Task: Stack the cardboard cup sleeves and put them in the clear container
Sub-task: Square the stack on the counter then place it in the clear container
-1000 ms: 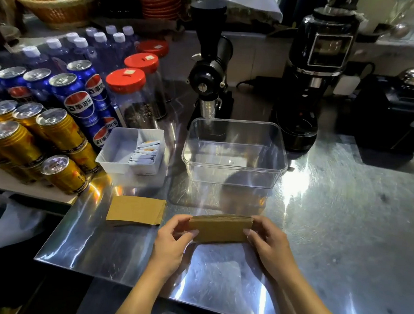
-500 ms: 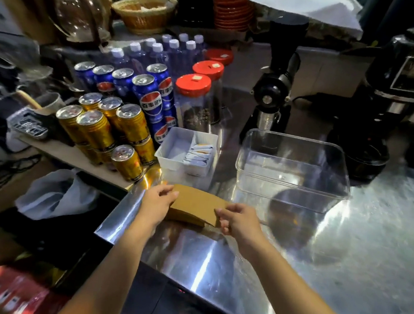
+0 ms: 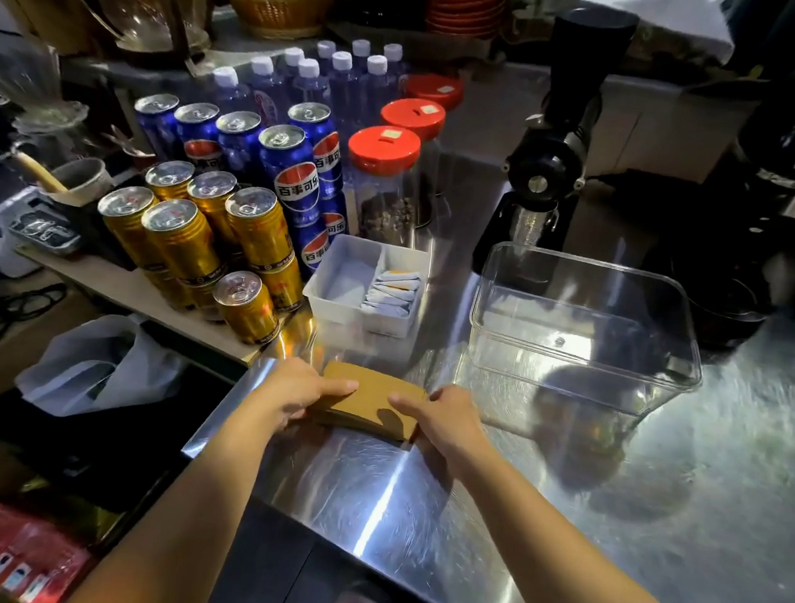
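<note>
A flat stack of brown cardboard cup sleeves (image 3: 371, 401) lies on the steel counter near its left edge. My left hand (image 3: 298, 388) grips the stack's left end, thumb and fingers on top. My right hand (image 3: 443, 424) holds the right end, fingers on top and the palm around the near corner. The clear container (image 3: 667, 351), a rectangular plastic box with nothing in it, stands to the right and a little farther back, apart from the stack.
A white divided tray (image 3: 339, 287) of sachets stands just behind the stack. Gold cans (image 3: 186, 242), blue cans (image 3: 296, 174) and red-lidded jars (image 3: 386, 176) crowd the left. Black grinders (image 3: 549, 156) stand behind the container. The counter's left edge (image 3: 215, 420) is close to my left hand.
Both hands carried the held stack left onto the single sleeve that lay near the counter's left edge. The view has swung left and down, so the container now sits right of the hands.
</note>
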